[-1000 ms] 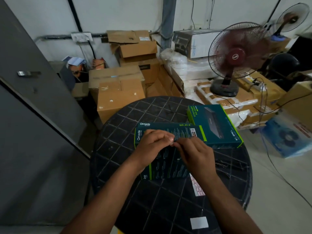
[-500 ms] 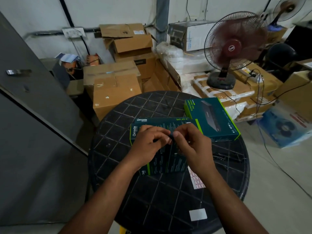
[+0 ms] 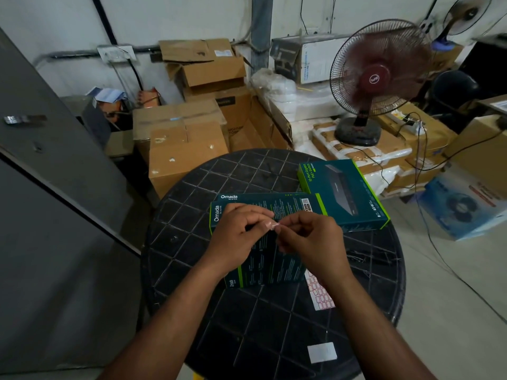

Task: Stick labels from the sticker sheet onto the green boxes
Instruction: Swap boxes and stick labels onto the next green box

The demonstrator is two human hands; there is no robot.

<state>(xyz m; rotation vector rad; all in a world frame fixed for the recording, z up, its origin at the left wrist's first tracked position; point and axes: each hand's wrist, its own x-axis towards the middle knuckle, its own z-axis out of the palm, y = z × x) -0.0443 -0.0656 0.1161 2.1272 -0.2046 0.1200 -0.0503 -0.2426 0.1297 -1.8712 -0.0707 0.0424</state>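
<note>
**Label held over near Omada box, not yet stuck**

A small label (image 3: 275, 225) sits at centre frame, pinched between the fingers of both hands. The left hand (image 3: 238, 237) grips its left end and the right hand (image 3: 310, 239) its right end, so the long axis runs left-right. Directly beneath lies the near green Omada box (image 3: 263, 264) on the black round bench (image 3: 192, 242); whether the label touches the box, cannot tell. Both hands equally near. The second green box (image 3: 343, 193) lies upper right, touching the first. The sticker sheet (image 3: 319, 293) lies lower right of the hands, partly under the right wrist.

Judgement: next move is straight down, then press.
</note>
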